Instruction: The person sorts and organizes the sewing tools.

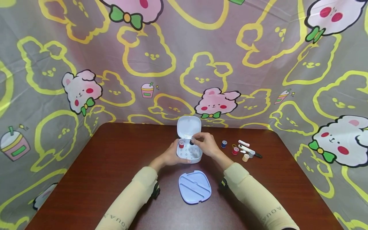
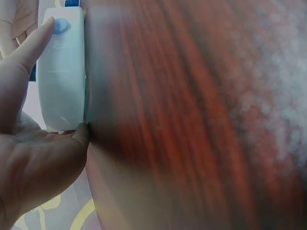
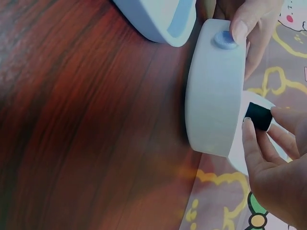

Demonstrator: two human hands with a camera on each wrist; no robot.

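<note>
A white sewing box [image 1: 188, 160] stands on the table with its lid [image 1: 189, 127] raised. My left hand [image 1: 171, 154] grips the box by its left side and front, thumb at the blue button [image 2: 61, 26] in the left wrist view. Over the box's inside, my right hand [image 1: 207, 144] pinches a black thread spool [image 3: 259, 116] between thumb and fingers. A red thread spool [image 1: 181, 145] sits in the back left of the box, among rows of small pegs. Whether the black spool touches a peg is hidden by my fingers.
A light-blue divided tray [image 1: 195, 187] lies in front of the box. To the right are a blue spool [image 1: 224, 144], a red spool [image 1: 235, 151], a beige spool [image 1: 245, 157], a grey spool [image 1: 251, 154] and a black-and-white slim tool [image 1: 246, 149]. A patterned curtain borders the table.
</note>
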